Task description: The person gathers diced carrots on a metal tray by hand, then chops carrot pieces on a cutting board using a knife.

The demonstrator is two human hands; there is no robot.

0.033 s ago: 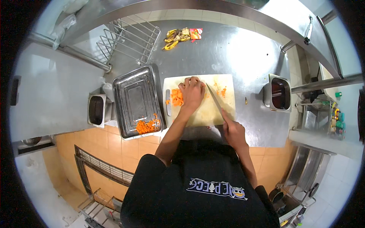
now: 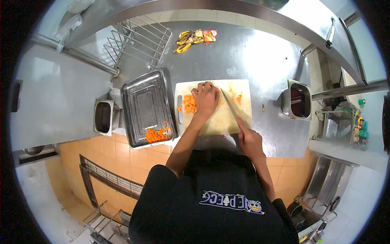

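Observation:
My left hand (image 2: 206, 99) presses down on the white cutting board (image 2: 213, 125) with its fingers curled over a piece of carrot (image 2: 217, 91), mostly hidden beneath them. My right hand (image 2: 250, 142) grips the handle of a long kitchen knife (image 2: 230, 106). Its blade slants up and left across the board, the tip close beside my left fingertips. Chunks of carrot (image 2: 189, 105) lie just left of my left hand. Finer carrot bits (image 2: 237, 97) are scattered right of the blade. Left of the board, a dark metal tray (image 2: 142, 91) holds a heap of diced carrot (image 2: 156, 135) at its near end.
Metal containers stand at the right (image 2: 287, 99) and left (image 2: 103, 118) of the steel counter (image 2: 227, 57). A wire rack (image 2: 140, 42) sits far left. Blackened banana peels (image 2: 189, 40) and a red packet (image 2: 210, 35) lie at the back. A metal shelf edge (image 2: 227, 6) spans overhead.

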